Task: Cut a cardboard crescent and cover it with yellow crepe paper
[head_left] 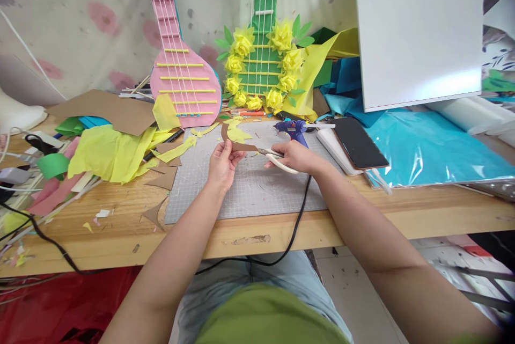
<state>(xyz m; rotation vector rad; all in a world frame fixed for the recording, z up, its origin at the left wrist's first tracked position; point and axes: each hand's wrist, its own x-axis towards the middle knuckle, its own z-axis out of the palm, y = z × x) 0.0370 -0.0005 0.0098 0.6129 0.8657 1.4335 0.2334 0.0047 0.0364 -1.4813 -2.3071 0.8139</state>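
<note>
A pale flowered cloth [120, 16] hangs behind a light wooden table [438, 210] crowded with coloured paper and scraps. Against it stand two model stringed instruments: a pink, round-bodied one [187, 78] with yellow crossbars and white strings, and a green one [261, 80] ringed with yellow paper flowers and leaves. Both look largely finished, judging by their strings and bars; only the green one shows flowers on its body.

The piece in hand is a curved, flat strip of brown cardboard [245, 147], held above the grey gridded cutting mat [245, 199]. The left hand [223, 164] pinches its lower edge between thumb and fingers. The right hand [293, 156] is closed around the white-handled metal scissors [282, 163], whose blades meet the strip's right end — whether they are biting through, I cannot tell.

The cutting seems well along: the strip has a clear curved outline, and pointed brown cardboard offcuts [163, 178] lie left of the mat. Its right end looks to be the part left to trim. The blue glue gun [292, 128] lies just beyond the right hand — untouched — and the strip is not attached to anything.
</note>
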